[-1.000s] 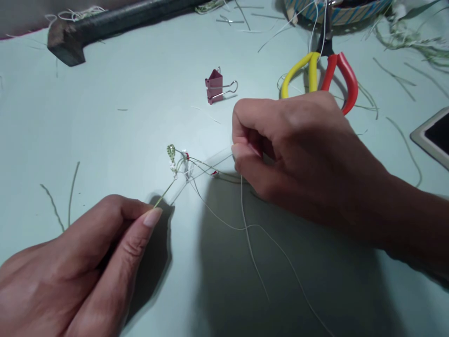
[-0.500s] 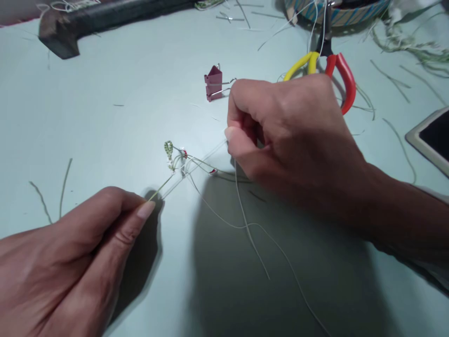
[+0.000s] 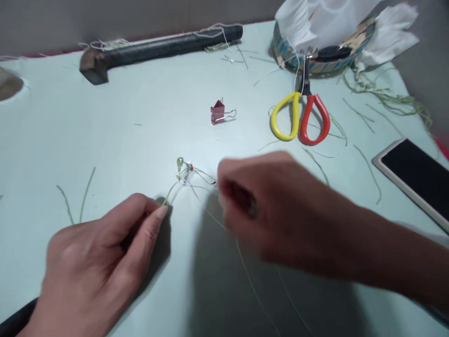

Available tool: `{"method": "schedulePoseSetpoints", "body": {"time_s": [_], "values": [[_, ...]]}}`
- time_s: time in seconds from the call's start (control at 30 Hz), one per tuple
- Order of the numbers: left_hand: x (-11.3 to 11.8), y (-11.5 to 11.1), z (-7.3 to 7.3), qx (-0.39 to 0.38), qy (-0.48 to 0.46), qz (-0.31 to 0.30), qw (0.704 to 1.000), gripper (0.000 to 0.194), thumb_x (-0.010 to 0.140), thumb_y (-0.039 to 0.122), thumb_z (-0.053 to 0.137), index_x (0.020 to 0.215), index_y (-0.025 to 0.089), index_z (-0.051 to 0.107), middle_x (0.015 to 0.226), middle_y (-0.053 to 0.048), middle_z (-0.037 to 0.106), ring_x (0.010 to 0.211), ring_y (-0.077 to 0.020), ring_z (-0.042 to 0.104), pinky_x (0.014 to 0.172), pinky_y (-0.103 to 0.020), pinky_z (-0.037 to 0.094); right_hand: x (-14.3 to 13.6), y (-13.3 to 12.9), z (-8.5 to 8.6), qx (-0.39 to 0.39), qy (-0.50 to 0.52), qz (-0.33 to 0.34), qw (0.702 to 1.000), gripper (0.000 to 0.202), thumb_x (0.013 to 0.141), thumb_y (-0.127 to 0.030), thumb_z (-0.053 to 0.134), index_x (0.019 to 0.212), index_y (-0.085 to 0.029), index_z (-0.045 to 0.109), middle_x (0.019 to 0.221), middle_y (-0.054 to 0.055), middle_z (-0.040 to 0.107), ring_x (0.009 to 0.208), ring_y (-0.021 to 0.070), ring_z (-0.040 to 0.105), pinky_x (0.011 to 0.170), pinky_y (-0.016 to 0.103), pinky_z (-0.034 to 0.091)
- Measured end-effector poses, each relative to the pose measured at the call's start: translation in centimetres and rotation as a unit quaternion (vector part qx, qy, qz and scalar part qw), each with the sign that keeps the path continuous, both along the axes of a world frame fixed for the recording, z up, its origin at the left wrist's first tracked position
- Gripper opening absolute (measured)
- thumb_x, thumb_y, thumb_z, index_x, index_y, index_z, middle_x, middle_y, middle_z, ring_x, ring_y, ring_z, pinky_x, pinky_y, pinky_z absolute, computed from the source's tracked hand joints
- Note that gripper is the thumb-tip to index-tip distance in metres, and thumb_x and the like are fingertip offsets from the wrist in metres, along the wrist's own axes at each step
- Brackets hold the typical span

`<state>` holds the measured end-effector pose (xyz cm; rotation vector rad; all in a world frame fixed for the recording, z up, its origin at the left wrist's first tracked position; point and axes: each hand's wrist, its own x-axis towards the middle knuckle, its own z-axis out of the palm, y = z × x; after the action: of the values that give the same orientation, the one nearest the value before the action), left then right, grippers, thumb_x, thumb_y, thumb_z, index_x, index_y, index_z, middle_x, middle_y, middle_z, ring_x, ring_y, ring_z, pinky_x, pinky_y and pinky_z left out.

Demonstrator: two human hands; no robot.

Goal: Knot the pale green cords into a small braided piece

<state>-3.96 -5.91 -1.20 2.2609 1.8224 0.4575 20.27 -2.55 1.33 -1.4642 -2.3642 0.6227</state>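
My left hand pinches a thin green thread between thumb and forefinger. From it runs a small knotted piece, green and white with touches of red, lying on the pale table. My right hand is just right of this piece, its fingers curled closed and smeared by motion. What its fingertips hold is hidden. A fine white thread goes from the knotted piece to beneath the right hand, and loose strands show below it.
A maroon binder clip and scissors with yellow and red handles lie beyond my hands. A hammer, a striped basket and green thread scraps are farther back. A phone rests at right.
My right hand has moved down toward me, uncovering the scissor handles. The white line stretched to its fingertips no longer shows. The camera view has tilted up; my left hand keeps its pinch.
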Motion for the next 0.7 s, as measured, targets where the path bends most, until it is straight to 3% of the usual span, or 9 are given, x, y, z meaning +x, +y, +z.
{"method": "schedulePoseSetpoints", "body": {"time_s": [0.1,0.17,0.3,0.4,0.57,0.7], "values": [[0.8,-0.2,0.4,-0.003,-0.021,-0.048,0.999,0.037,0.103,0.047,0.046,0.078,0.026,0.064,0.044,0.012,0.044,0.033,-0.0068,0.04,0.041,-0.019,0.033,-0.8,-1.6,0.4,-0.066,-0.049,0.146,0.986,0.025,0.081,-0.016,0.061,0.064,-0.026,0.045,0.057,-0.004,0.052,0.044,0.0126,0.034,0.041,0.033,0.026],[1.3,-0.7,0.8,-0.012,-0.035,-0.062,0.997,0.036,0.103,0.043,0.046,0.077,0.025,0.062,0.045,0.011,0.046,0.033,-0.0079,0.042,0.04,-0.02,0.035,-1.4,-2.3,0.5,-0.079,-0.082,0.201,0.973,0.028,0.079,-0.017,0.066,0.061,-0.027,0.046,0.062,-0.001,0.056,0.046,0.0139,0.031,0.041,0.036,0.025],[1.4,-2.5,1.4,-0.031,-0.054,-0.062,0.996,0.031,0.101,0.036,0.047,0.075,0.024,0.061,0.047,0.01,0.047,0.035,-0.0089,0.044,0.041,-0.02,0.036,-1.9,-3.3,0.1,-0.074,-0.096,0.127,0.984,0.026,0.088,-0.012,0.061,0.067,-0.024,0.052,0.063,0.0,0.057,0.052,0.0142,0.033,0.051,0.034,0.025],[1.1,-4.6,1.4,-0.075,-0.075,-0.036,0.994,0.03,0.101,0.039,0.048,0.077,0.025,0.059,0.05,0.01,0.048,0.04,-0.0101,0.045,0.045,-0.022,0.037,-1.7,-4.6,-0.7,-0.063,-0.088,0.09,0.99,0.018,0.094,-0.017,0.055,0.077,-0.021,0.058,0.07,0.001,0.061,0.058,0.0142,0.03,0.056,0.034,0.021],[0.7,-9.2,1.4,-0.115,-0.09,-0.015,0.989,0.041,0.102,0.047,0.045,0.068,0.025,0.051,0.051,0.008,0.042,0.045,-0.0112,0.041,0.045,-0.021,0.038,-0.9,-7.9,-1.4,-0.067,-0.076,0.102,0.99,0.014,0.094,-0.016,0.052,0.081,-0.018,0.057,0.077,0.001,0.06,0.063,0.0136,0.028,0.059,0.034,0.018],[0.4,-13.3,2.0,-0.211,-0.125,0.043,0.969,0.045,0.1,0.059,0.046,0.073,0.025,0.056,0.059,0.006,0.046,0.054,-0.0135,0.047,0.049,-0.021,0.044,0.2,-10.5,-0.9,-0.085,-0.067,0.114,0.988,0.017,0.096,-0.015,0.047,0.081,-0.018,0.053,0.078,0.0,0.058,0.066,0.0122,0.033,0.062,0.032,0.023]]}}
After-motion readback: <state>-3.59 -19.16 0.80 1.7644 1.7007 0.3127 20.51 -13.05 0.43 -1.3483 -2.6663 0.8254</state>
